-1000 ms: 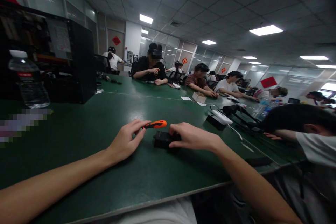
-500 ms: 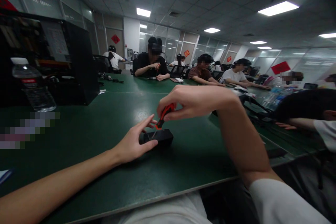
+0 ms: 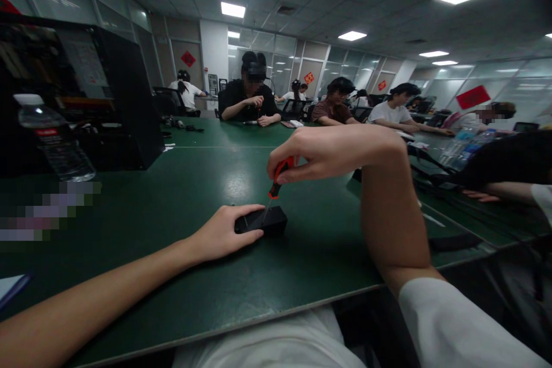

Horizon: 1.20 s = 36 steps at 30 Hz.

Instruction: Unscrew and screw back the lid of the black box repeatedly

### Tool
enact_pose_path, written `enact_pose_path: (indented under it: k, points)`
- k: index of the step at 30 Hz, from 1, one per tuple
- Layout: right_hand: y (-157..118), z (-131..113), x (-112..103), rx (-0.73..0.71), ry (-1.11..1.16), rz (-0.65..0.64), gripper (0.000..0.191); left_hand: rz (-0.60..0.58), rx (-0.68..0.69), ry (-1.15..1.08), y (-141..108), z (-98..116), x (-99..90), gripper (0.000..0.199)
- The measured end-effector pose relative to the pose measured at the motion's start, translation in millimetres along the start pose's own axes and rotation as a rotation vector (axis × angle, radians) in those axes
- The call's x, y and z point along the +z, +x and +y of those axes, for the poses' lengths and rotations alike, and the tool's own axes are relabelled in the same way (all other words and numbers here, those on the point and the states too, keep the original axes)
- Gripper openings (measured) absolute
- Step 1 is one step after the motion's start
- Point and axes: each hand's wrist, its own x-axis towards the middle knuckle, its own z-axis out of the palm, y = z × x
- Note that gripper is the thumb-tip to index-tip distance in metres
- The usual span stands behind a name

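A black box-shaped device [image 3: 275,222] lies on the green tabletop [image 3: 207,293]. My left hand [image 3: 224,230] grips its left end, thumb along the near side and fingers along the far side. In my right hand [image 3: 314,152] is a red and black screwdriver [image 3: 282,172], held by the handle from above. Its thin shaft slants down to the left, and the tip meets the top of the device between my left thumb and fingers. What the tip rests in is too small to make out.
At the left stand a clear water bottle [image 3: 56,138] and an open black computer case [image 3: 121,98]. A person [image 3: 250,98] sits across the table, others further right. Dark cables [image 3: 448,201] and plastic bottles [image 3: 463,144] lie to the right.
My left fingers have closed down from a raised, spread pose onto the device. My right hand and the screwdriver have shifted slightly up and right in view, and the shaft shows more.
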Motion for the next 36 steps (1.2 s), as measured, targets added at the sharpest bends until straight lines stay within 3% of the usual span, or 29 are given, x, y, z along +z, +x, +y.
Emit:
enact_pose_path:
  k: [19, 24, 28, 33, 36]
  points:
    - [12, -27, 10, -0.233, -0.082, 0.049, 0.018, -0.016, 0.04, -0.037, 1, 1, -0.3, 0.05]
    - [10, -25, 13, -0.184, -0.147, 0.124, 0.027, -0.017, -0.003, -0.026, 1, 0, 0.3, 0.051]
    - [10, -25, 14, -0.109, -0.143, 0.095, 0.014, -0.022, 0.018, -0.009, 1, 1, 0.3, 0.048]
    - [11, -28, 14, -0.181, -0.161, 0.116, 0.023, -0.016, 0.001, 0.034, 1, 2, -0.8, 0.049]
    - [12, -29, 15, -0.127, -0.18, 0.129, 0.023, -0.025, 0.016, 0.036, 1, 2, -0.8, 0.049]
